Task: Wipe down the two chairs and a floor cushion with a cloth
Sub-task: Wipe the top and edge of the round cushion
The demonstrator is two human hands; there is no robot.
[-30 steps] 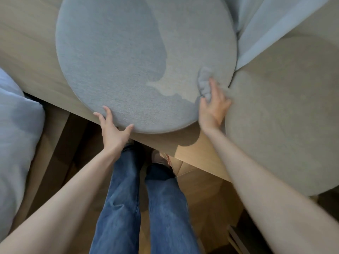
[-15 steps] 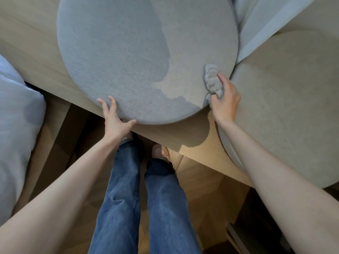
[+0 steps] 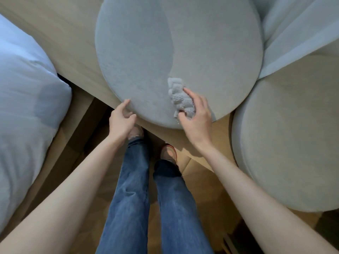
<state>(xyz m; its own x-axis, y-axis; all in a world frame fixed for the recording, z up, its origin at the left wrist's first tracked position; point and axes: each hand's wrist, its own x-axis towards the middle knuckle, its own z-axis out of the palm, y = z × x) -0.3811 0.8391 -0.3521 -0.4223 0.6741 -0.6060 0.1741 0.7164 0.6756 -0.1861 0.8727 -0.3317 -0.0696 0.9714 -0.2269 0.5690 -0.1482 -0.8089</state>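
Entry: wiping step in hand, on the round grey cushion (image 3: 176, 48), which lies on a pale wooden surface (image 3: 55, 37) straight ahead of me. My right hand (image 3: 197, 116) grips the bunched white cloth (image 3: 180, 97), fingers curled over it and thumb pinching its near end, and the cloth is pressed onto the cushion top near the front edge, a little right of centre. My left hand (image 3: 120, 121) touches the cushion's near-left rim with loosely bent fingers. I see no real grip round the edge, so I read it as steadying only. The cushion's left part looks darker than its right, and I cannot tell whether that is damp or shade. A beige round seat (image 3: 293, 140) sits just beside the cushion on the right, touching or nearly so. A white pillow (image 3: 23, 92) lies at far left and pale curtain folds (image 3: 297, 24) hang at upper right. Judgement: one item is under way and the others are not yet reached. The next move calls for sweeping the cloth across the unwiped top and round the rim while the left hand keeps the cushion from sliding.
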